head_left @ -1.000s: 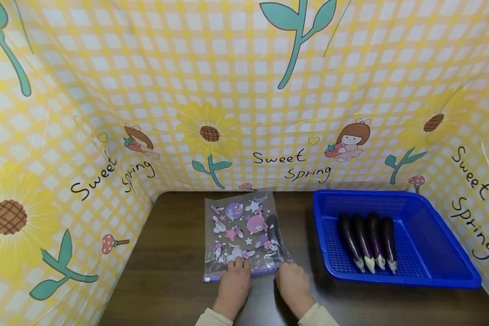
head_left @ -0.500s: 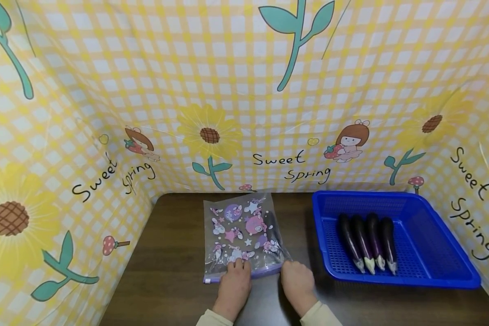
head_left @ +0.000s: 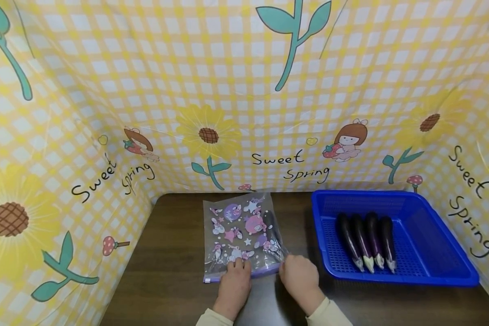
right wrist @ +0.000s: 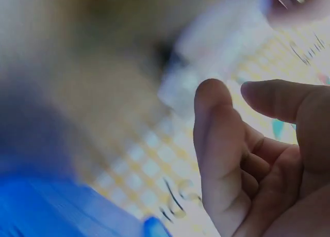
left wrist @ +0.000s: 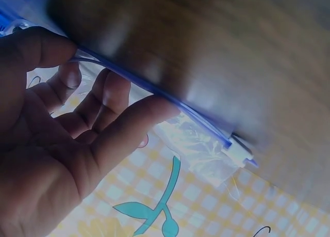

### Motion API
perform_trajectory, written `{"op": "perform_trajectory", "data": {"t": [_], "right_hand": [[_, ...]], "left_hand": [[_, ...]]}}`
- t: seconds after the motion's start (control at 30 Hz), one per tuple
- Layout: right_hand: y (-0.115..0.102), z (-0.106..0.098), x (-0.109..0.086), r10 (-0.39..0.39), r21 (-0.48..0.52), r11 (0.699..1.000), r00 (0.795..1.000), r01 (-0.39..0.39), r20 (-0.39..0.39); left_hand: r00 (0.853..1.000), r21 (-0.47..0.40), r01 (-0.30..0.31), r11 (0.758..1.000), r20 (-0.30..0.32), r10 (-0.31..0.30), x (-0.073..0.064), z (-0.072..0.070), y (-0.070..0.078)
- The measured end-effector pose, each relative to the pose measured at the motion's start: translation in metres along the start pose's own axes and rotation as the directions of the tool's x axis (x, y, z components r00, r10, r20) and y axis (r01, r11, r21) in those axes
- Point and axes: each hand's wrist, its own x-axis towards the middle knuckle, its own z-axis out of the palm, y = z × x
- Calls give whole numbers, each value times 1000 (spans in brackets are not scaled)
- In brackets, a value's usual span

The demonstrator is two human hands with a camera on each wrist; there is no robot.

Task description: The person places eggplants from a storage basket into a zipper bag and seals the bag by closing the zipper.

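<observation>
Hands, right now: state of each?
Left hand: closed, pinching the purple zip edge of the bag.
Right hand: open, loosely curled, holding nothing.

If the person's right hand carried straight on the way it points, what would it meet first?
Probably the near right corner of the pink-and-purple printed clear plastic zip bag; the views don't settle whether the right hand already touches it.

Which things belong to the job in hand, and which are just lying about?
Job: bag, pinched at its zip by left hand; dark shape showing through it.

Apparently aside, as untouched: basket, four eggplants, backdrop.
</observation>
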Motion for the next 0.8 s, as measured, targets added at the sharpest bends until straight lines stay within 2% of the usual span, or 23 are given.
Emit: {"op": "perform_trajectory", "data": {"t": [0.13, 0.23, 0.37, 0.5, 0.57, 0.67, 0.8], "right_hand": [[4, -34, 21, 19, 61, 998, 1000, -20, 16], [16, -53, 38, 14, 86, 996, 1000, -16, 15], [46, -68, 59, -14, 87, 996, 1000, 13, 20], [86, -80, 76, 30, 36, 999, 989, -36, 143], [107, -85, 83, 81, 4, 996, 969, -84, 233], [133, -90, 93, 139, -19, 990, 921, -142, 363], [155, -91, 104, 132, -6, 989, 869, -147, 477]], "left_hand": [[1000, -23, 9, 1000, 22, -8, 0, -1, -1], [999, -36, 3, 999, 40, -1, 0, -3, -1], [997, -44, -15, 999, 78, 19, 0, -4, -4], [992, -60, -35, 998, 116, 41, 1, -8, -5], [990, -69, -42, 997, 133, 51, 2, -9, -6], [987, -84, -39, 996, 152, 51, 2, -11, -6], [985, -87, -23, 996, 170, 38, 2, -13, -6]]}}
